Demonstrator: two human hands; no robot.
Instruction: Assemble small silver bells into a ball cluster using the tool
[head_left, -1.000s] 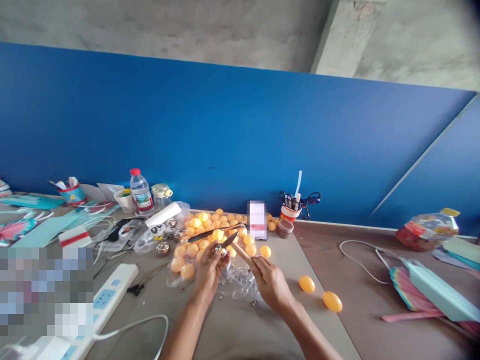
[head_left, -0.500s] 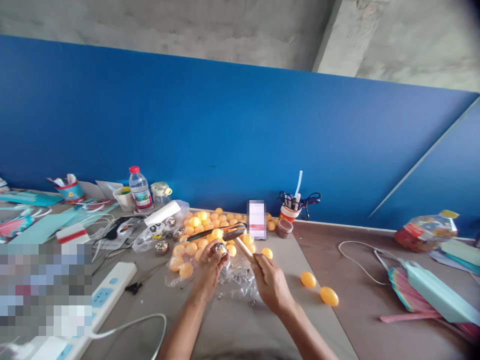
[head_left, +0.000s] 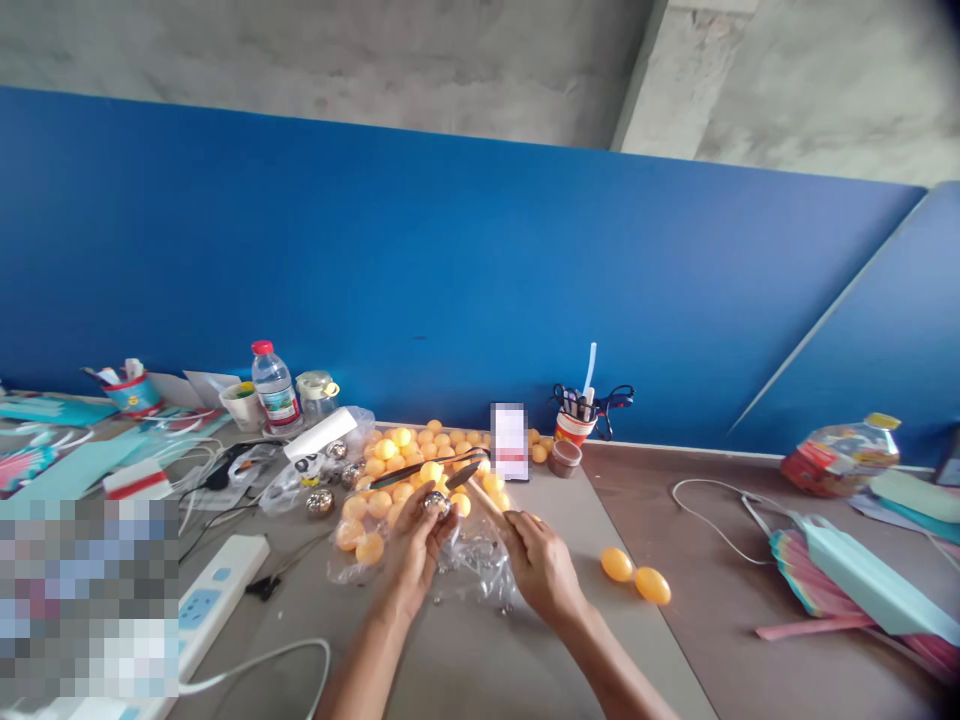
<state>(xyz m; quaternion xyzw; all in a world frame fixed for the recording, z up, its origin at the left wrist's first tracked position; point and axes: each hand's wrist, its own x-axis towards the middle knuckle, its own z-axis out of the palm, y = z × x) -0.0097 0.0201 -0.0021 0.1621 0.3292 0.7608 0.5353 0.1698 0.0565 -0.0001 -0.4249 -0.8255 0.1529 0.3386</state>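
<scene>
My left hand (head_left: 415, 545) is closed around a shiny silver metal ball (head_left: 436, 503), holding it up with the top showing between the fingers. In my right hand (head_left: 546, 568) is the pale wooden handle of a hammer (head_left: 487, 505). Its dark head (head_left: 463, 475) is just above and to the right of the ball, apart from it as far as I can see. Behind both hands lie many orange balls (head_left: 401, 492), partly in clear plastic, with a long black strip (head_left: 412, 470) across them. Below the hammer, a crumpled clear bag (head_left: 480, 572) contains small shiny bits.
More silver balls (head_left: 320, 503) lie to the left, near a water bottle (head_left: 276, 388) and a power strip (head_left: 217, 590). A phone (head_left: 510, 442) stands behind, beside a pen cup (head_left: 575, 425). Two orange balls (head_left: 616, 565) sit at right, left of a fan (head_left: 810, 575).
The hammer's head has tilted and come slightly lower and left, near the ball. My right hand now covers most of an orange ball behind it. The view has shifted slightly.
</scene>
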